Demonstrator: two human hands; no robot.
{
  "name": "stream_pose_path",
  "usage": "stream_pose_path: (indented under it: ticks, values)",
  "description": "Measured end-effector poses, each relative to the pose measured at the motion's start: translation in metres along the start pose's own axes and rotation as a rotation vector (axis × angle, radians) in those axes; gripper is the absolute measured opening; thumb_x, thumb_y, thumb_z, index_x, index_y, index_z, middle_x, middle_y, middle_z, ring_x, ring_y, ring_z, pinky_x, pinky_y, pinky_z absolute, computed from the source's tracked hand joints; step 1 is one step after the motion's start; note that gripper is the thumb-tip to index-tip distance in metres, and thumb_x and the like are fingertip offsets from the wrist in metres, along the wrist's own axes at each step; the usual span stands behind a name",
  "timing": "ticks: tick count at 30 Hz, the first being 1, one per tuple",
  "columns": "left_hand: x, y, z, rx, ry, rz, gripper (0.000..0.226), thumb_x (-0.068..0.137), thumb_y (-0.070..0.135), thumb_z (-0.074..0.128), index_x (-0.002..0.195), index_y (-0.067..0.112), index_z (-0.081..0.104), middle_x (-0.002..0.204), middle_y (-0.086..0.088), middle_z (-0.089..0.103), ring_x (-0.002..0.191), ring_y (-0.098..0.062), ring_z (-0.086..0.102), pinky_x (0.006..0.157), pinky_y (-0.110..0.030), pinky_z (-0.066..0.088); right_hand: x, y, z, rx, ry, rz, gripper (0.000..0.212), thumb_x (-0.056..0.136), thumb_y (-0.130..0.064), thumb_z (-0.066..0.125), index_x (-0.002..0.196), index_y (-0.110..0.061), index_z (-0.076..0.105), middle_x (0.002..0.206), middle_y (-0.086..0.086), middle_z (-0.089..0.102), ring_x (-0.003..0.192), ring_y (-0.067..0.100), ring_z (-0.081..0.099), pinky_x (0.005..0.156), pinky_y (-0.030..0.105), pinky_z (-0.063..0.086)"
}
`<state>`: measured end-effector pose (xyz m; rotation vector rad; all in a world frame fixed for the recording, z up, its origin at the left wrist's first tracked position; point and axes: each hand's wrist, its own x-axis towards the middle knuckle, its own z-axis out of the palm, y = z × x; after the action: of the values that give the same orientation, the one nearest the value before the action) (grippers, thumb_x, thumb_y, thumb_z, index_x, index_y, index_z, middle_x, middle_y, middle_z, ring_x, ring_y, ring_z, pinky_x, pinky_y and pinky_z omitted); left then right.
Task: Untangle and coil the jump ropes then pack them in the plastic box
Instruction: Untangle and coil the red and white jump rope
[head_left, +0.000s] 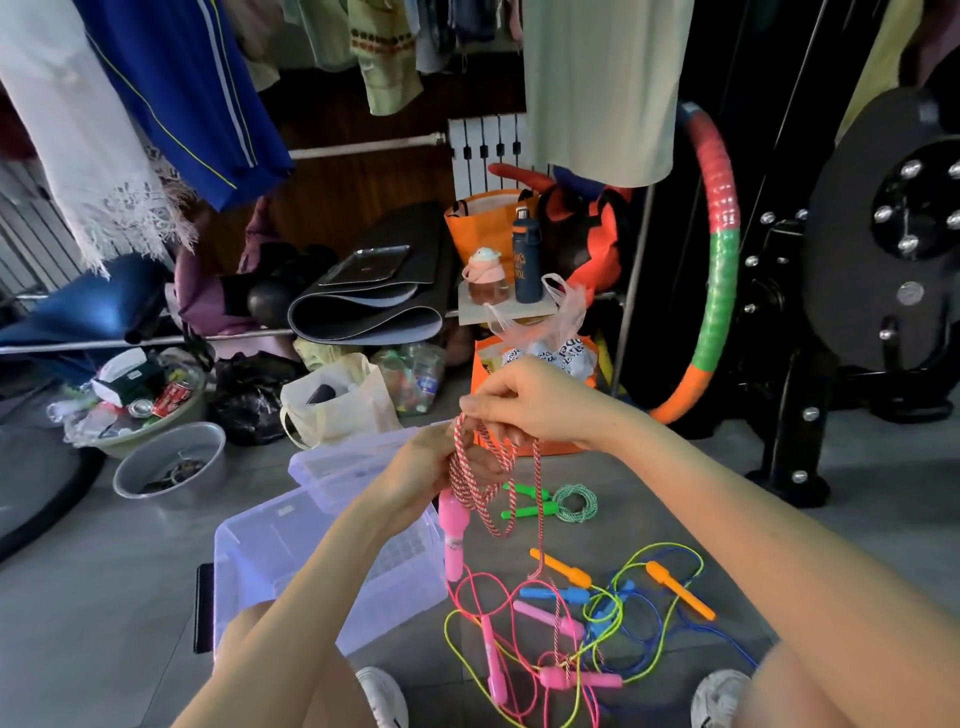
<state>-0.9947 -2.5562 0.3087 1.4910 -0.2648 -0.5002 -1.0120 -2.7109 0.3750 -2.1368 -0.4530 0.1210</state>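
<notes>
A red-and-white braided jump rope (470, 483) hangs in loops between my hands, above the floor. My left hand (421, 470) grips the loops from below, and a pink handle (453, 535) dangles under it. My right hand (524, 402) pinches the top of the loops. A loose strand runs down to a tangle of thin ropes (587, 629) on the floor, with pink, orange and blue handles. A green rope (561, 504) lies coiled beyond it. The clear plastic box (270, 551) stands open at the left, under my left forearm.
The box lid (332, 462) lies behind the box. A metal bowl (171, 462) and a basin of clutter (135, 405) sit at the left. Bags, a rolled mat and bottles line the back. A hula hoop (719, 260) and black gym equipment (883, 234) stand right. My shoes (382, 696) are at the bottom.
</notes>
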Motion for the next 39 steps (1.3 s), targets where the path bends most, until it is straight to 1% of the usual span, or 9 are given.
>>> stream_pose_path:
  ticks: [9,14,17,22,28,32,34,37,39]
  values:
    - [-0.004,-0.005,0.011,-0.326,-0.145,-0.133,0.033,0.1,0.014,0.021,0.073,0.01,0.039,0.042,0.0,0.038,0.035,-0.018,0.045,0.052,-0.03,0.052,0.013,0.019,-0.003,-0.045,0.243,0.051,0.045,0.092,-0.024,0.057,0.047,-0.026,0.054,0.051,0.003,0.055,0.037,0.005,0.043,0.047,0.017,0.036]
    - [-0.004,-0.016,0.006,-0.266,-0.171,-0.164,0.033,0.1,0.027,0.027,0.073,0.012,0.039,0.044,0.006,0.03,0.035,-0.008,0.027,0.048,-0.023,0.027,0.016,0.043,-0.03,-0.068,0.598,0.117,0.045,0.09,-0.028,0.059,0.054,-0.002,0.058,0.05,0.01,0.044,0.043,0.01,0.037,0.051,0.03,0.031]
    - [-0.002,-0.02,0.003,-0.256,-0.174,-0.148,0.032,0.098,0.029,0.031,0.074,0.01,0.042,0.045,0.008,0.028,0.037,-0.005,0.022,0.061,-0.034,0.002,0.012,0.062,-0.041,-0.179,0.623,0.14,0.048,0.09,-0.031,0.058,0.053,0.0,0.053,0.051,0.015,0.047,0.052,0.022,0.042,0.056,0.038,0.036]
    - [-0.003,-0.017,0.008,-0.234,-0.256,-0.148,0.028,0.089,0.031,0.04,0.075,0.009,0.049,0.044,0.007,0.027,0.035,-0.004,0.021,0.044,-0.02,0.019,0.012,0.082,-0.045,-0.199,0.71,0.155,0.047,0.09,-0.032,0.057,0.063,0.006,0.061,0.052,0.018,0.047,0.05,0.017,0.037,0.053,0.036,0.031]
    - [0.003,-0.007,-0.013,-0.647,-0.356,-0.079,0.024,0.07,0.027,0.08,0.067,0.011,0.061,0.042,0.01,0.028,0.035,-0.004,0.016,0.034,-0.016,0.028,-0.021,0.114,-0.029,0.208,0.331,0.281,0.026,0.088,-0.031,0.061,0.081,-0.006,0.061,0.047,-0.003,0.049,0.04,0.007,0.037,0.047,0.022,0.03]
    - [0.012,-0.011,-0.05,-0.947,-0.522,0.003,0.034,0.101,0.023,0.037,0.093,0.0,0.06,0.059,0.001,0.035,0.049,-0.011,0.032,0.052,-0.024,0.037,-0.06,0.163,-0.008,0.278,0.226,0.38,0.015,0.087,-0.025,0.063,0.087,-0.011,0.068,0.056,-0.004,0.045,0.052,0.009,0.038,0.057,0.022,0.034]
    - [0.014,-0.015,-0.071,-1.013,-0.457,0.03,0.041,0.102,0.023,0.027,0.099,-0.003,0.058,0.063,-0.001,0.038,0.053,-0.011,0.035,0.057,-0.024,0.035,-0.078,0.182,0.001,0.315,0.261,0.422,0.014,0.089,-0.023,0.061,0.087,-0.012,0.07,0.058,-0.002,0.042,0.055,0.01,0.037,0.061,0.025,0.036]
    - [0.014,-0.012,-0.089,-0.967,-0.246,0.025,0.012,0.082,0.011,0.068,0.078,0.001,0.062,0.048,0.001,0.04,0.043,-0.005,0.024,0.043,-0.02,0.034,-0.09,0.197,0.013,0.215,0.395,0.495,0.012,0.088,-0.018,0.062,0.078,-0.015,0.069,0.058,-0.003,0.049,0.056,0.011,0.044,0.059,0.025,0.036]
    - [0.01,-0.012,-0.089,-0.835,-0.009,-0.005,0.025,0.062,0.015,0.082,0.067,0.008,0.058,0.042,0.006,0.035,0.038,-0.004,0.015,0.035,-0.015,0.028,-0.084,0.195,0.016,-0.012,0.55,0.466,0.012,0.085,-0.018,0.065,0.075,-0.018,0.069,0.064,0.0,0.06,0.065,0.018,0.057,0.061,0.029,0.039]
